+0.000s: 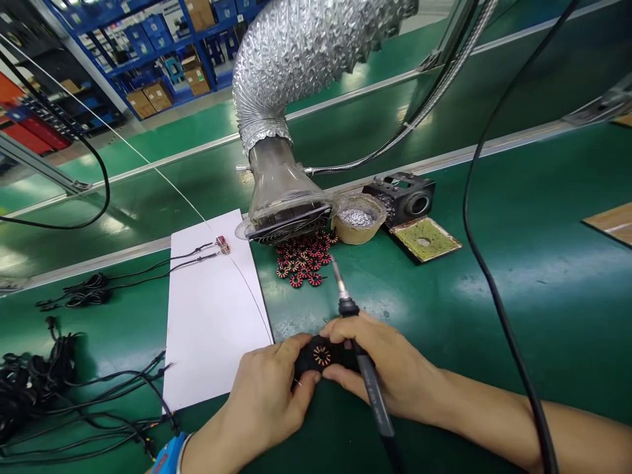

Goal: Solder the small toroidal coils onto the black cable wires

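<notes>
My left hand (269,385) is closed on the left side of a small black piece, its fingertips and thumb pinching the edge. A ring-shaped coil (322,356) wound with copper-coloured wire sits on that piece. A thin wire (249,289) runs down across the white sheet to my left hand, and a short end shows by the thumb. My right hand (390,362) grips a soldering iron (372,388), tip pointing up and away. Its thumb and forefinger also touch the black piece's right side. Beyond the iron's tip lies a pile of red-and-black ring coils (303,260).
A fume extractor nozzle (286,191) hangs over the coil pile. Right of it stand a bowl of solder bits (360,220), an iron holder (407,197) and a yellow sponge (424,238). A white sheet (207,329) and black cables (39,375) lie left. A black cord (488,276) crosses my right forearm.
</notes>
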A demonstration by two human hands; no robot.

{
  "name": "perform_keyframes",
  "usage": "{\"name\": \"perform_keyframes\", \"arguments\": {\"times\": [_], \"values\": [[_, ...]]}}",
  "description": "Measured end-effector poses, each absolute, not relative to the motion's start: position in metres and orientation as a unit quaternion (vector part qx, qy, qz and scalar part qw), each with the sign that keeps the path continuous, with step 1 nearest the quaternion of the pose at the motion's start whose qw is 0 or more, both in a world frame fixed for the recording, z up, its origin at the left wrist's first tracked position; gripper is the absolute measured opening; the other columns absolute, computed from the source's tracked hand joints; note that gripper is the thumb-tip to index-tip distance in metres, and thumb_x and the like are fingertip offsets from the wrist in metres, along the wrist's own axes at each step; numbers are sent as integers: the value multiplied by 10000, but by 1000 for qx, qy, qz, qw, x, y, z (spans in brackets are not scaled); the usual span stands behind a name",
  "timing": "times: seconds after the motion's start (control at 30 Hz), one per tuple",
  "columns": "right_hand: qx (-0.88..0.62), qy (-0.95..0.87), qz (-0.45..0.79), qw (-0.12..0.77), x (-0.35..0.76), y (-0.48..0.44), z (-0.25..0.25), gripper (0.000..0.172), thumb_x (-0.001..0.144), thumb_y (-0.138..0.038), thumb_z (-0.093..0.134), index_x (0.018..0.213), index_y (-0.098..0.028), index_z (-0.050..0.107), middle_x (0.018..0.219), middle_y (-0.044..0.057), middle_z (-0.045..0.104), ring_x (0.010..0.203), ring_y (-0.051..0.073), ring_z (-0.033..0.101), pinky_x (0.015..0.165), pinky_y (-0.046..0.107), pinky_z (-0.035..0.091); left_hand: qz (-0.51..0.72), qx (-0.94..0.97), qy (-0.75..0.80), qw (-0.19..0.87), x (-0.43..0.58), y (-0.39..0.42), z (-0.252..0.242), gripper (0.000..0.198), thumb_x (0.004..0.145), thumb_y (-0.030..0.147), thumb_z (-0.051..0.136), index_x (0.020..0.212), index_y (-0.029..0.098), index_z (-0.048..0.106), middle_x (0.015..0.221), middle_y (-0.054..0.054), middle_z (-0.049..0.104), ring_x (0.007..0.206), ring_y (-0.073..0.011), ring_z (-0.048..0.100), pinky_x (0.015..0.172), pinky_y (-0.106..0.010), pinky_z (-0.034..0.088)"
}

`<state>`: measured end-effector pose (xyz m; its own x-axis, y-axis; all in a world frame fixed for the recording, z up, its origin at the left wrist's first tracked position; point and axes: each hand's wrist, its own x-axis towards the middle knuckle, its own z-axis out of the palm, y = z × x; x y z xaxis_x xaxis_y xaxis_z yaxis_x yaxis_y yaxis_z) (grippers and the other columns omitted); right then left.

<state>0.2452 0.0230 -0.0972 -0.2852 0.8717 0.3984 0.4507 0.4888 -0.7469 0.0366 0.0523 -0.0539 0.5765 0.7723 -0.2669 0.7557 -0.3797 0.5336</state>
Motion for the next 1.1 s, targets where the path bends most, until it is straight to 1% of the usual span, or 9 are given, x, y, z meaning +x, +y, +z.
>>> {"name": "perform_keyframes", "arguments": {"times": [0.07, 0.13, 0.2, 0.27, 0.43, 0.67, 0.87, 0.97, 1.1], "values": [[-453, -743, 225, 438, 245, 22, -90, 248, 815, -165, 630, 993, -234, 472, 867, 29, 655, 715, 171, 591, 633, 301, 512, 36, 802, 480, 353, 37, 54, -49, 305, 899, 322, 488, 1170, 218, 581, 563, 57, 458, 488, -128, 461, 506, -249, 336], [-449, -735, 203, 465, 241, 21, -86, 228, 816, -134, 600, 971, -239, 470, 826, 12, 651, 680, 160, 594, 626, 298, 509, 52, 771, 496, 396, 37, 55, -44, 220, 926, 344, 455, 1000, 212, 616, 535, 67, 401, 470, -110, 394, 485, -241, 292], [-433, -741, 186, 479, 236, 20, -85, 223, 819, -109, 572, 969, -240, 470, 811, 7, 645, 687, 161, 601, 636, 301, 510, 54, 739, 501, 448, 38, 55, -40, 249, 940, 368, 441, 849, 203, 604, 521, 70, 355, 469, -100, 338, 467, -239, 246], [-429, -748, 165, 479, 232, 20, -85, 225, 821, -97, 556, 978, -235, 473, 814, 12, 640, 705, 169, 601, 646, 307, 508, 55, 707, 498, 499, 39, 54, -39, 283, 942, 384, 441, 781, 195, 577, 529, 70, 332, 481, -96, 300, 459, -239, 217], [-440, -747, 166, 470, 228, 23, -87, 222, 827, -80, 529, 997, -217, 491, 829, 23, 629, 727, 165, 577, 640, 288, 493, 61, 680, 483, 548, 41, 53, -40, 346, 949, 426, 425, 748, 175, 552, 577, 61, 318, 537, -100, 260, 491, -246, 208], [-346, -779, 150, 501, 233, 25, -86, 245, 838, 0, 484, 988, -194, 487, 764, 7, 631, 637, 132, 530, 625, 269, 443, 72, 659, 494, 563, 43, 52, -41, 402, 927, 503, 455, 766, 160, 588, 586, 63, 305, 549, -102, 249, 502, -252, 195], [-308, -862, 77, 396, 242, 22, -74, 190, 874, -67, 397, 937, -205, 510, 671, -2, 599, 588, 156, 454, 555, 292, 355, 86, 632, 507, 580, 41, 53, -43, 290, 900, 397, 485, 731, 169, 542, 545, 80, 297, 514, -94, 241, 484, -244, 185], [-331, -829, 101, 439, 245, 25, -70, 204, 849, -57, 449, 977, -201, 515, 723, 2, 615, 629, 151, 476, 593, 286, 400, 83, 641, 508, 569, 43, 58, -43, 304, 896, 382, 477, 694, 164, 537, 549, 73, 314, 520, -92, 254, 487, -234, 200], [-419, -739, 189, 492, 250, 30, -76, 285, 814, -38, 519, 1058, -183, 497, 836, 22, 626, 767, 141, 560, 696, 259, 476, 31, 669, 523, 526, 50, 66, -42, 479, 899, 529, 456, 623, 156, 575, 490, 63, 328, 480, -92, 289, 474, -237, 208]]}}
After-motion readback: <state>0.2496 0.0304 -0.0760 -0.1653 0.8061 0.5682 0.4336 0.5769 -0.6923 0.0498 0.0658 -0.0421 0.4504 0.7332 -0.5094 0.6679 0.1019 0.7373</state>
